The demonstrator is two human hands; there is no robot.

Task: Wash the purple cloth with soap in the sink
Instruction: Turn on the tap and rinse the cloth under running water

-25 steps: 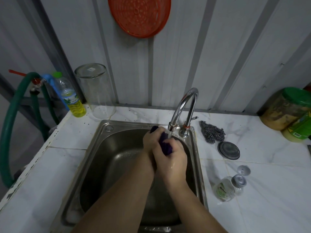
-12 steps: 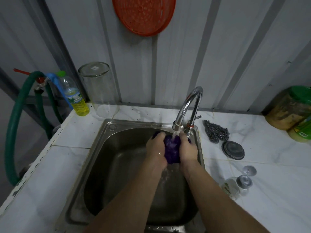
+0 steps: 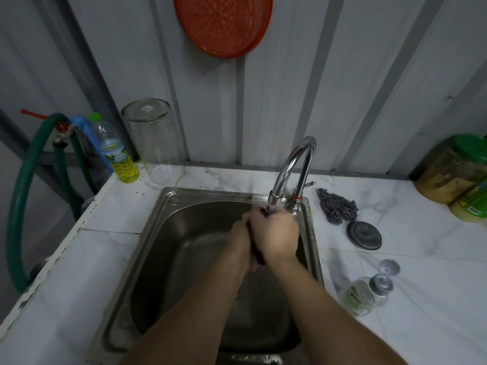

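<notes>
Both hands are over the steel sink (image 3: 158,233), just under the spout of the chrome faucet (image 3: 292,164). My right hand (image 3: 276,233) lies on top and grips the purple cloth (image 3: 257,252), which is squeezed between the two hands. My left hand (image 3: 241,242) is mostly hidden under the right one and holds the cloth from below. Only thin strips of purple show, at the fingertips and along the gap between the palms. A bottle of yellow liquid (image 3: 118,156) stands at the counter's back left corner.
A clear glass jar (image 3: 155,140) stands upside down beside the bottle. Right of the sink lie a steel scourer (image 3: 337,205), a dark lid (image 3: 365,235) and a small glass bottle (image 3: 366,291) on its side. Green-lidded jars (image 3: 453,169) stand far right. A green hose (image 3: 23,180) hangs left.
The hands have closed together over the cloth, the right hand sliding across on top of the left. Half a second ago the cloth showed openly between them under the spout.
</notes>
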